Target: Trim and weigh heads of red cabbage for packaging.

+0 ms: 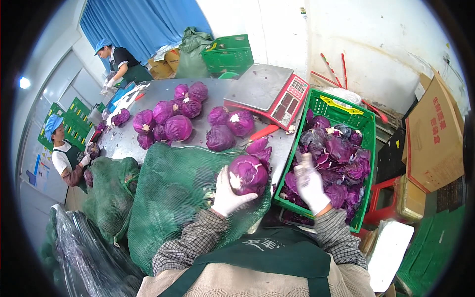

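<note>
My left hand (228, 197), in a white glove, cups a red cabbage (251, 173) from its left and lower side, at the near edge of the metal table. Pale patches show on the cabbage. My right hand (310, 185), also gloved in white, is over the left part of a green crate (367, 116) filled with loose purple cabbage leaves (341, 153). Its fingers are smeared by motion, so whether they grip anything is unclear. Beside the held cabbage lie some torn purple leaves (260, 150). A green mesh sack (163, 198) with cabbages inside spreads left of my left hand.
Several more red cabbages (178, 127) stand across the metal table (123, 143). A red-and-grey scale (267, 91) sits at its far right, with an orange-handled tool (263, 132) nearby. Two people (129, 64) work at the far left. Cardboard boxes (435, 133) stand at right.
</note>
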`<state>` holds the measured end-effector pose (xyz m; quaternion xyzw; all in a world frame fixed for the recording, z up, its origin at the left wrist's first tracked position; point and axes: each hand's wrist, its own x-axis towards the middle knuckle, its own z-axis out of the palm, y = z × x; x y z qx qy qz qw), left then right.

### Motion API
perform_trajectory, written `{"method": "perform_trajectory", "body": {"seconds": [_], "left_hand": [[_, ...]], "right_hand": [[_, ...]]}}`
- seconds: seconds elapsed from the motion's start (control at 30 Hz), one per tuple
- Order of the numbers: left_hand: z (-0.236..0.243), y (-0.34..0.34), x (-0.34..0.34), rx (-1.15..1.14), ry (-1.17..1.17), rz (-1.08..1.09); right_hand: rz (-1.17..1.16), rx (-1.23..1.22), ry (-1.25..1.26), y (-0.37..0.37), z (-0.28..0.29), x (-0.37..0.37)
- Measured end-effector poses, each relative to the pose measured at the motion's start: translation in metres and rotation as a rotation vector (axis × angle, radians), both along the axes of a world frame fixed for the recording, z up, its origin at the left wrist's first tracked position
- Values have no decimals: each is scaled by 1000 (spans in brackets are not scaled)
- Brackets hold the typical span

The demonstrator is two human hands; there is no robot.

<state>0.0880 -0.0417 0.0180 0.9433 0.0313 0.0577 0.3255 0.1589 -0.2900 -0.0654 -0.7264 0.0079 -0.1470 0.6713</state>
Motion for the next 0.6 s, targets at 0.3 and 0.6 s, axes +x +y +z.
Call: {"method": "perform_trajectory", "body": {"seconds": [0.3,0.6], "left_hand": [[-7,-12,0,-11,-44,-2],[-4,-36,6,162,-117,-11]], "right_hand": [[494,-541,19,41,36,-17],[590,-241,-136,35,4,20]]}}
